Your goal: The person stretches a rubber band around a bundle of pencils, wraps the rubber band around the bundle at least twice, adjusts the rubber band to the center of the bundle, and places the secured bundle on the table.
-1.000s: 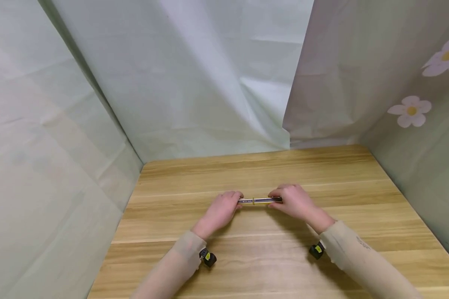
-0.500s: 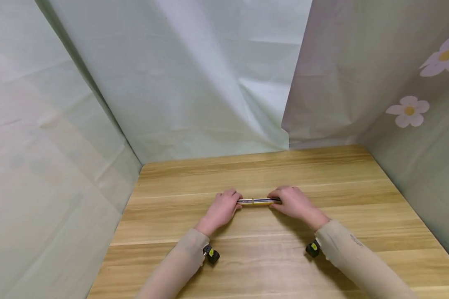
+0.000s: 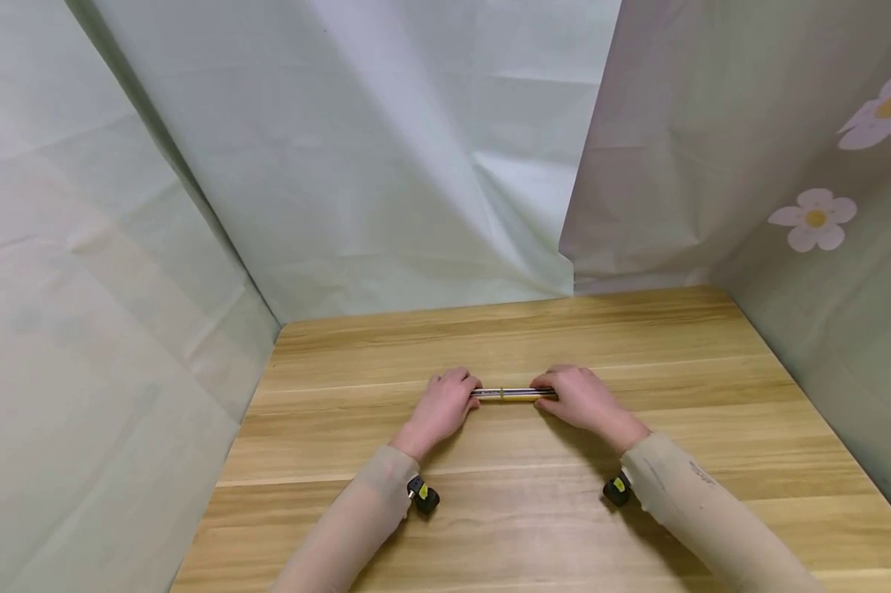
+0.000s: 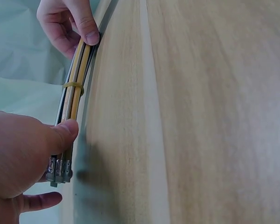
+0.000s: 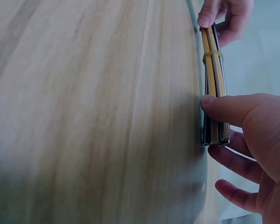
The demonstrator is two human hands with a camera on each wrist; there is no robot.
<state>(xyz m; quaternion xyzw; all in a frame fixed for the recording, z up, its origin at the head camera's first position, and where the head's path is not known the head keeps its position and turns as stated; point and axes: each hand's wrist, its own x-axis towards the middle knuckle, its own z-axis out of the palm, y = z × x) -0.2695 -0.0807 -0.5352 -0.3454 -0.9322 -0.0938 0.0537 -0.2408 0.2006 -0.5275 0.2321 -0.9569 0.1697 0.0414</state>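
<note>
A bundle of pencils [image 3: 518, 395], some yellow and some dark, stretches sideways between both hands above the wooden table. Around its middle runs a yellowish rubber band [image 4: 73, 86]. My left hand [image 3: 441, 405] pinches the left end, its thumb lying along the pencils; in the left wrist view the metal eraser ends [image 4: 59, 169] stick out past that thumb. The right hand [image 3: 582, 400] grips the opposite end between thumb and fingers. Flat pencil ends [image 5: 216, 139] show below the right thumb in the right wrist view, while some fingers there stand away from the bundle.
The wooden table [image 3: 520, 511] spreads around the hands. Pale cloth or paper walls [image 3: 416, 165] enclose it at the back and sides, with white flowers [image 3: 814, 219] on the right one. Small black devices [image 3: 425, 497] are strapped at both wrists.
Both hands keep hold of the pencil bundle, which stays nearly in place. The forearms have shifted slightly inward, and the camera view has moved a little.
</note>
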